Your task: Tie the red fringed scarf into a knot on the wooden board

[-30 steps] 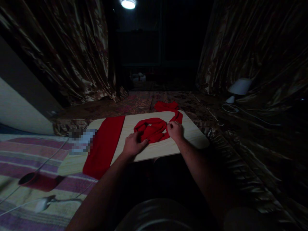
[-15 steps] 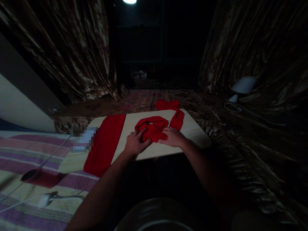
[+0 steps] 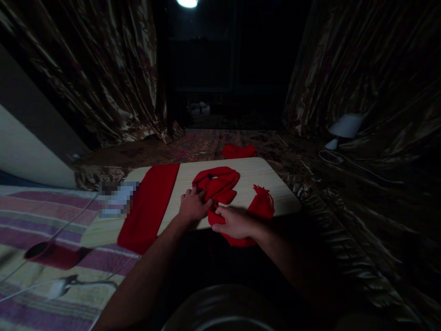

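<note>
A red scarf [image 3: 220, 177] lies in a loose coil on a light wooden board [image 3: 188, 177]. My left hand [image 3: 195, 204] presses on the coil's left side, its fingers bent over the fabric and its thumb near the lower edge. Closed round a length of the scarf at the board's near edge is my right hand [image 3: 236, 223]. From there the scarf hangs a little over the edge and turns back up at the right, where its fringed end [image 3: 262, 202] rests on the board. Part of the cloth is hidden under my right hand and wrist.
A flat red cloth [image 3: 153, 197] drapes across the board's left part, beside a blurred-out object [image 3: 119, 199]. More red cloth [image 3: 239, 151] lies past the far edge. Cables, a white adapter [image 3: 58, 288] and a dark red cylinder [image 3: 55, 255] lie left; a lamp [image 3: 347, 125] stands right.
My right hand has moved toward me, from the coil to the near edge, with scarf in it. The fringed end has come from the far right side to the near right. My left hand stays.
</note>
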Demonstrator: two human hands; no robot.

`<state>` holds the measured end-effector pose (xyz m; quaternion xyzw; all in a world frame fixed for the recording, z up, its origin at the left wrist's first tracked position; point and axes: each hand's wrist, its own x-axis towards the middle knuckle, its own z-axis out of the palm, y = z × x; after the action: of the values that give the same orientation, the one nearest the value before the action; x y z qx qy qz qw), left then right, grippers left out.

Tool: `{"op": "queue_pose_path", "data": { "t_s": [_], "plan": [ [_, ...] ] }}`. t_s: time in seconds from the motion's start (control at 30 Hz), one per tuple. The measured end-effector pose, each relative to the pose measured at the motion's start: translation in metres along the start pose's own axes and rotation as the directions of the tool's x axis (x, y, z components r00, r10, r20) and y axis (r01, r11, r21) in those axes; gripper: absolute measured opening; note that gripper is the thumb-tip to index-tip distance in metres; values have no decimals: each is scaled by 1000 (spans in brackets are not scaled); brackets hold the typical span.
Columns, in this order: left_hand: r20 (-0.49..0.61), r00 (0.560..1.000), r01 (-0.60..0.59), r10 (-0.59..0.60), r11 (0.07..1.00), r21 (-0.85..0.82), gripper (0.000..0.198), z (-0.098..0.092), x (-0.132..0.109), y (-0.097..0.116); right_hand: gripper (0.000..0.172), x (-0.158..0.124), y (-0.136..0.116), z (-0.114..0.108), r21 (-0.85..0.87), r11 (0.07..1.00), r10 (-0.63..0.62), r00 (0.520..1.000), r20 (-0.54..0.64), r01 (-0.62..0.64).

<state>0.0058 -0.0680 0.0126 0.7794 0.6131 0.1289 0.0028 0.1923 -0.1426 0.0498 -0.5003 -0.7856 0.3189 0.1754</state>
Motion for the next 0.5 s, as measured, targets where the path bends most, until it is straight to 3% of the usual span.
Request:
{"op": "queue_pose_path", "data": {
  "t_s": [0.07, 0.17, 0.27, 0.3, 0.37, 0.43, 0.47, 0.5],
  "plan": [
    [20, 1000, -6, 6, 1000, -22, 59, -2, 0, -2, 25, 4, 1, 9, 237, 971, -10, 1000, 0, 10],
    [55, 998, -16, 22, 995, -97, 65, -7, 6, -9, 35, 10, 6, 18, 548, 836, -64, 998, 26, 40],
    [88, 996, 13, 22, 927, -374, 61, -12, 15, -13, 45, 13, 5, 19, 698, 714, -59, 998, -6, 47],
    [96, 995, 56, -7, 854, -518, 55, -13, 16, -13, 48, 15, 4, 18, 735, 676, -49, 998, -29, 54],
    [124, 986, 166, -111, 610, -775, 46, -15, 17, -10, 54, 23, 1, 12, 791, 604, -12, 993, -120, 103],
    [166, 963, 235, -213, 357, -904, 44, -15, 15, -6, 58, 35, 1, 3, 801, 568, 50, 964, -263, 189],
    [172, 954, 240, -244, 282, -929, 44, -14, 13, -4, 57, 43, 3, -1, 779, 582, 87, 935, -344, 232],
    [154, 955, 226, -255, 284, -932, 44, -13, 11, -4, 54, 51, 6, -5, 739, 621, 117, 901, -417, 261]
  ]
}}
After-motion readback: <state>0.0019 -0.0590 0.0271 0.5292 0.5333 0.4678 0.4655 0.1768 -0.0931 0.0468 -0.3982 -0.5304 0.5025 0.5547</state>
